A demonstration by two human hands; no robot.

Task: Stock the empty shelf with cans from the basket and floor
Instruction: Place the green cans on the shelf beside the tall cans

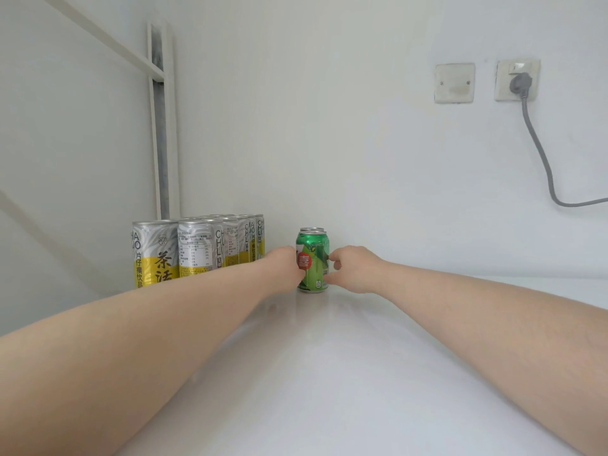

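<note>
A green can (313, 258) with a red round mark stands upright on the white shelf (329, 373). The top of a second can shows just behind it. My left hand (285, 268) grips the green can's left side. On the can's right side my right hand (353, 269) pinches it with thumb and curled fingers. Several tall silver-and-yellow cans (197, 248) stand in rows at the shelf's back left, close beside my left wrist.
A white wall runs behind the shelf. A white upright post (162, 126) with a slanted brace rises at the back left. A blank wall plate (454, 82) and a socket (517, 80) with a grey plug and cable sit on the wall at the upper right.
</note>
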